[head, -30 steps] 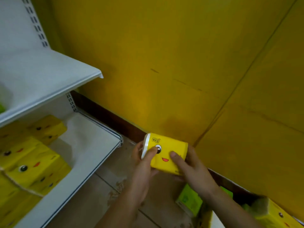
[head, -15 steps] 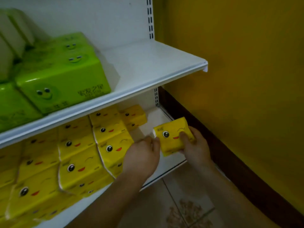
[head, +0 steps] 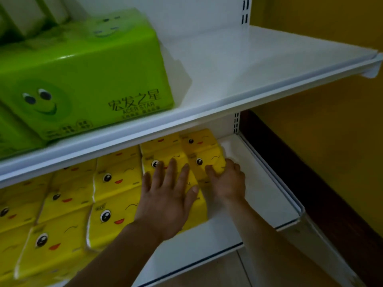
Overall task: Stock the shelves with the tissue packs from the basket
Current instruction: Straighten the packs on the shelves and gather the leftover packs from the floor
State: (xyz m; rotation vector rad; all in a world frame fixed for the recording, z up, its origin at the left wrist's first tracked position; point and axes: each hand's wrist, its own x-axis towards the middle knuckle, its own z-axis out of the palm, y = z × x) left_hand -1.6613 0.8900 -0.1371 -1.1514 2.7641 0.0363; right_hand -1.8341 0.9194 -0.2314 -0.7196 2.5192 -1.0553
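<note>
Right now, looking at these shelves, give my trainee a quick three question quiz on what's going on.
1. True or false: the green tissue packs sit on the lower shelf.
2. Which hand grips the rightmost yellow tissue pack? A: left hand. B: right hand.
3. Fill the gap: the left hand lies flat with ____ fingers on the neighbouring yellow packs.

Key: 1 false, they sit on the upper shelf. 2 B. 3 straight.
</note>
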